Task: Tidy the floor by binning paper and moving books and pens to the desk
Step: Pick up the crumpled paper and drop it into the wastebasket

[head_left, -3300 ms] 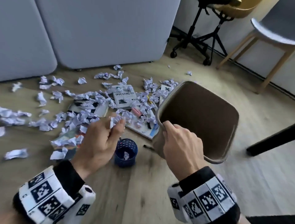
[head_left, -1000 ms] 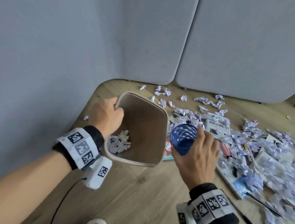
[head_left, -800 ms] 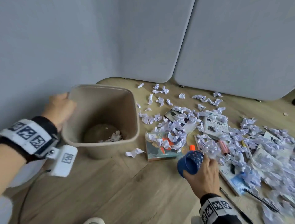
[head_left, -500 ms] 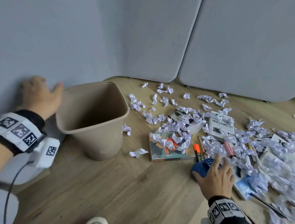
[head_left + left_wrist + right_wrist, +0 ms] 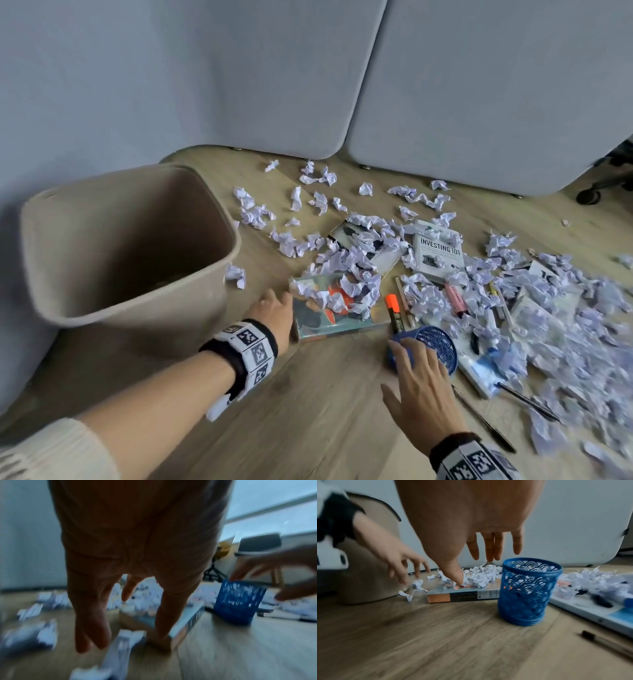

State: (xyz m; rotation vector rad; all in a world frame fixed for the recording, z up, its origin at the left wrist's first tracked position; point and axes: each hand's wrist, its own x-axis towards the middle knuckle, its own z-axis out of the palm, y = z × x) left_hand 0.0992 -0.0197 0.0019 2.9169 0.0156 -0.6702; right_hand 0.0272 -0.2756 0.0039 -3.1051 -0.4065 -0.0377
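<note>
Your left hand (image 5: 274, 313) reaches low over the wooden floor (image 5: 308, 411), fingers spread and loosely extended, holding nothing. Its fingertips sit at the near left edge of a teal book (image 5: 334, 317) that lies flat and is heaped with crumpled paper (image 5: 342, 291); whether they touch the cover is unclear (the left wrist view is blurred). Behind and to the left of this hand stands the beige bin (image 5: 130, 246), upright, mouth open.

Your right hand (image 5: 423, 394) hovers with fingers straight and slightly apart, gripping nothing. Just beyond and below its fingertips stands a blue lattice pen cup (image 5: 529, 591), upright on the floor; the right wrist view shows the fingers above its rim, apart from it. An orange-capped marker (image 5: 394, 310) lies just past the cup, between it and the teal book.

Further out and to the right of your right hand, more paper balls cover other books, among them a white one titled "Investing 101" (image 5: 438, 253). A black pen (image 5: 483, 419) lies on the floor just right of that hand.
</note>
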